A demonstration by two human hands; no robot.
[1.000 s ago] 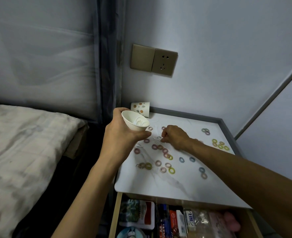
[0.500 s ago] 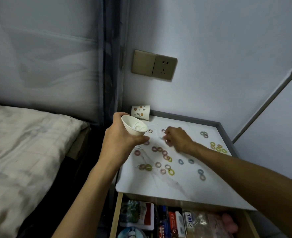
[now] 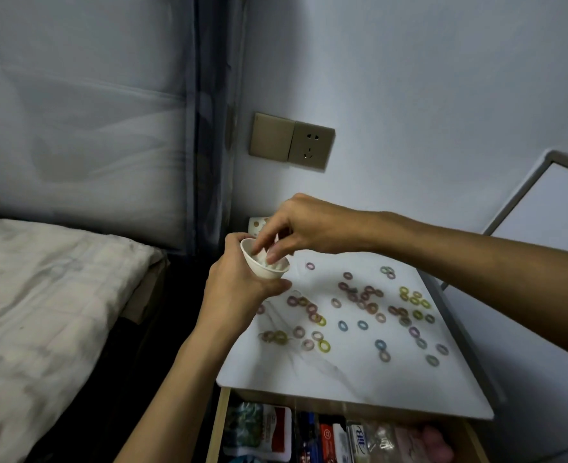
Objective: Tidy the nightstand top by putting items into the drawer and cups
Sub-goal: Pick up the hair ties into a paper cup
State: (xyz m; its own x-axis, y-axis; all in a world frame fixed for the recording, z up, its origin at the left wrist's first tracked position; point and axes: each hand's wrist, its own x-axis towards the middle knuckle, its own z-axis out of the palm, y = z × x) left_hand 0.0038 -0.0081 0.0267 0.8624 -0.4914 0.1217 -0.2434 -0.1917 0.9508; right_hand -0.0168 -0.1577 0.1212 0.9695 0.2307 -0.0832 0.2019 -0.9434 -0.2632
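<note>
Left hand: wrapped around white cup
Right hand: fingertips pinched together inside cup
Nightstand top: coloured rings scattered

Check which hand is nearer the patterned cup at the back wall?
Right. The right hand overlaps the patterned cup in view, fingertips dipping into the white cup. The left hand grips that white cup, lower and nearer the camera.

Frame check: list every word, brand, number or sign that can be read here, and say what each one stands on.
"TIB" or similar, blue letters, uncertain: white packet in the open drawer.
White mark on the red packet: too small to read.
Red-and-white pouch: print blurred, unreadable.
Patterned paper cup: dots only, no text visible.
Wall socket and white cup: no lettering.
</note>
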